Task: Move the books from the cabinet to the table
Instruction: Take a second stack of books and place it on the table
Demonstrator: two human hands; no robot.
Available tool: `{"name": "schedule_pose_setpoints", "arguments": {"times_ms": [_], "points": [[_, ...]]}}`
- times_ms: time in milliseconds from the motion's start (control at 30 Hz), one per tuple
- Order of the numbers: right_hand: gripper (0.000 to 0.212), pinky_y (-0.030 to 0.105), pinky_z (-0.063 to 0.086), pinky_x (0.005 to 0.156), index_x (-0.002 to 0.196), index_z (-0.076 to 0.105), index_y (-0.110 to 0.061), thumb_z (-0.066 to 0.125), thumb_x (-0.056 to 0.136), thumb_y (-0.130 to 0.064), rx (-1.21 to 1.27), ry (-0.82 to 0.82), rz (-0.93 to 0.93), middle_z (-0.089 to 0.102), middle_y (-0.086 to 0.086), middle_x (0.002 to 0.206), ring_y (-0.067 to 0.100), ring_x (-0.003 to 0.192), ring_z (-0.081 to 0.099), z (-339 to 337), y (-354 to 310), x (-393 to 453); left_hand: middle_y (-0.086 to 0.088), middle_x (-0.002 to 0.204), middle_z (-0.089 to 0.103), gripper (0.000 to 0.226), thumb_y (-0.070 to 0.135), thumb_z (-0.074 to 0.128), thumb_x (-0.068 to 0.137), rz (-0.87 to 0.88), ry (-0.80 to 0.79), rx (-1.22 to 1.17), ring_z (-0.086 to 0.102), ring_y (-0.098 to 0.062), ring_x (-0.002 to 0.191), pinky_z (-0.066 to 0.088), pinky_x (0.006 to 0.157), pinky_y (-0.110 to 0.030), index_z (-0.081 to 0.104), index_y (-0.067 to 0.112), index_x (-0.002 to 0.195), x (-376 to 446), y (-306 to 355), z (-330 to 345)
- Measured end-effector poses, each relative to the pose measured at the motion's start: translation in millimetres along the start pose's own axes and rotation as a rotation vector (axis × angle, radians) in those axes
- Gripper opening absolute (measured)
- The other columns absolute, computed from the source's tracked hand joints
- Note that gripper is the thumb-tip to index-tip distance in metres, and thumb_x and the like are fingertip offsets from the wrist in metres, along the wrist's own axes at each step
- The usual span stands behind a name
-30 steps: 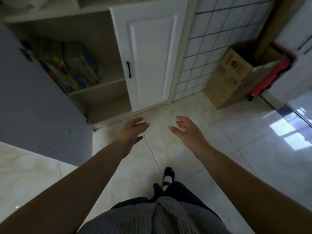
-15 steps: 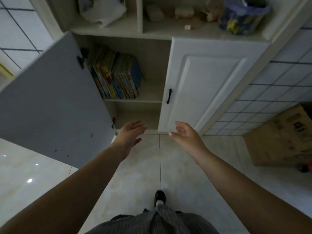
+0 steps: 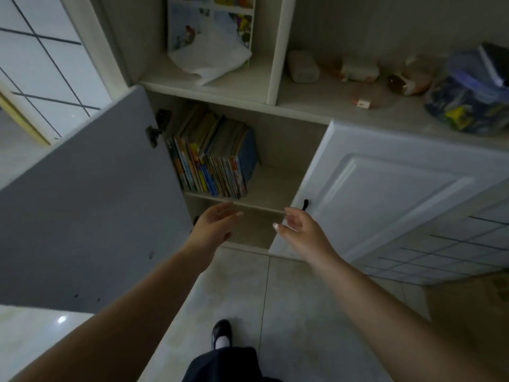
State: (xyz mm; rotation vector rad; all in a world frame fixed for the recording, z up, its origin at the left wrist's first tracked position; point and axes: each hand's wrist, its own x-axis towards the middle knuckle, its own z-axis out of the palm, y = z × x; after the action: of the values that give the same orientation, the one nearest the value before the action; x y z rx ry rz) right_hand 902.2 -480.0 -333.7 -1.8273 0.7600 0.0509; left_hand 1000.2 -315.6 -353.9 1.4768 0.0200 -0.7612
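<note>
The flat grey cabinet door [image 3: 91,205] stood swung open at the left. Beside it, a row of thin, bright-spined books [image 3: 212,158] stood upright on the pale cabinet shelf [image 3: 275,188]. Below, the left hand [image 3: 213,230] and right hand [image 3: 301,232] reached forward, fingers relaxed, holding nothing. A white panelled door [image 3: 385,194] stayed closed rightward.

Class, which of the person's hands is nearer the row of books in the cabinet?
Left. The left hand is just below the books; the right hand is lower right, by the closed door.

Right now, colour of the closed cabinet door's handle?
Black handle, on the white door; head view.
</note>
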Motion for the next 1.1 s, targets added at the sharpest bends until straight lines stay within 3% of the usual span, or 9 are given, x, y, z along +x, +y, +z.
{"name": "schedule_pose_setpoints", "arguments": {"times_ms": [100,200,300,400,533,667,833,967,1100], "points": [[0.055,0.024,0.034,0.092,0.136,0.041,-0.028,0.064,0.085,-0.033,0.025,-0.037,0.026,0.045,-0.001,0.141,0.013,0.129,0.042,6,-10,37,-0.001,0.117,0.059,0.053,0.023,0.068,0.084,0.002,0.03,0.02,0.057,-0.019,0.108,0.046,0.094,-0.035,0.047,0.018,0.132,39,10,-6],[0.055,0.025,0.036,0.095,0.135,0.041,-0.03,0.065,0.085,-0.032,0.057,-0.055,0.046,0.045,-0.001,0.141,0.013,0.129,0.043,17,-13,74,-0.004,0.127,0.056,0.058,0.021,0.067,0.085,-0.013,0.073,0.032,0.056,-0.026,0.112,0.046,0.101,-0.04,0.043,0.017,0.137,77,14,-8],[0.057,0.027,0.039,0.098,0.135,0.041,-0.031,0.066,0.084,-0.032,0.086,-0.079,0.065,0.047,-0.002,0.141,0.013,0.128,0.045,30,-14,115,0.0,0.124,0.055,0.05,0.021,0.069,0.083,-0.008,0.109,0.059,0.054,-0.018,0.109,0.043,0.104,-0.041,0.046,0.026,0.128,116,20,-8],[0.058,0.024,0.037,0.097,0.137,0.039,-0.027,0.065,0.085,-0.027,0.076,-0.109,0.057,0.045,-0.002,0.14,0.013,0.129,0.043,40,-12,156,-0.001,0.127,0.057,0.062,0.024,0.074,0.077,0.016,0.091,0.043,0.053,-0.019,0.117,0.042,0.105,-0.039,0.047,0.019,0.133,151,22,-8],[0.06,0.031,0.038,0.104,0.138,0.038,-0.026,0.066,0.085,-0.023,0.056,-0.14,0.054,0.043,-0.003,0.142,0.014,0.13,0.041,53,-8,208,0.009,0.102,0.063,0.041,0.004,0.067,0.082,0.099,0.071,-0.023,0.06,-0.01,0.099,0.047,0.079,-0.016,0.056,0.037,0.104,190,17,-8],[0.058,0.032,0.036,0.105,0.138,0.039,-0.025,0.062,0.086,-0.012,0.093,-0.175,0.036,0.044,-0.004,0.138,0.016,0.133,0.039,66,-4,249,0.007,0.105,0.063,0.047,0.005,0.071,0.078,0.123,0.109,-0.023,0.06,-0.015,0.102,0.047,0.09,-0.03,0.055,0.035,0.111,222,0,-10],[0.067,0.025,0.033,0.099,0.144,0.03,-0.022,0.061,0.086,-0.008,0.114,-0.242,0.021,0.037,-0.004,0.144,0.01,0.133,0.033,81,-5,278,0.018,0.104,0.056,0.051,0.004,0.069,0.08,0.188,0.151,0.025,0.054,0.006,0.094,0.046,0.08,-0.015,0.048,0.036,0.114,237,-10,-11],[0.073,0.039,0.033,0.112,0.146,0.026,-0.023,0.063,0.085,-0.006,0.139,-0.267,-0.008,0.029,-0.001,0.152,0.015,0.139,0.029,89,-2,293,0.021,0.101,0.056,0.054,-0.002,0.069,0.078,0.232,0.162,0.071,0.058,0.017,0.086,0.047,0.072,-0.003,0.048,0.039,0.107,243,-17,-16],[0.062,0.032,0.042,0.102,0.137,0.038,-0.03,0.06,0.086,-0.001,0.136,-0.299,-0.078,0.052,-0.013,0.126,0.003,0.115,0.048,91,-1,301,0.021,0.104,0.055,0.056,-0.001,0.07,0.078,0.241,0.165,0.068,0.055,0.022,0.086,0.045,0.071,-0.001,0.047,0.031,0.117,244,-21,-18]]}}
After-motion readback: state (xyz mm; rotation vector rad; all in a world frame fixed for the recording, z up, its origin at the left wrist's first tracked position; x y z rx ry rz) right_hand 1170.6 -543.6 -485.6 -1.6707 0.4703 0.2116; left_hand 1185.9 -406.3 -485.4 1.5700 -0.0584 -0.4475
